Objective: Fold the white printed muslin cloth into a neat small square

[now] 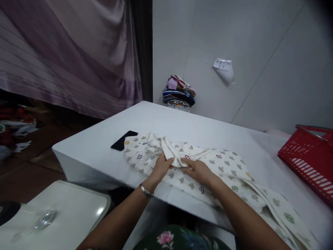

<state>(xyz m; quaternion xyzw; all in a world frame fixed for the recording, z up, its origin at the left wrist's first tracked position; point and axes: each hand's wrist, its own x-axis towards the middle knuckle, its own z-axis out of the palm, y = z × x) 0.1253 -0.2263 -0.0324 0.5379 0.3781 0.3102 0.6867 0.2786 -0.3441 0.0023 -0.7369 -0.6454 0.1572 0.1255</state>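
Note:
A white cotton garment (156, 163) with a print of grey shapes and small coloured motifs lies spread along the front of the table, its far end running off to the lower right. My left hand (163, 165), a silver bracelet at its wrist, pinches a cream band of the garment between thumb and fingers. Just to the right, my right hand (199, 171) grips the same band, thumb and forefinger on its edge. Part of the fingers of both hands is hidden by the cloth. The garment's type is not clear from its bunched shape.
On the white table (99, 139), a black phone-like slab (124, 140) lies left of the garment. A red plastic basket (309, 156) stands at right. Folded clothes (179, 93) are stacked beyond the far edge. A pale lidded surface (75, 201) sits lower left; a curtain (78, 52) hangs behind.

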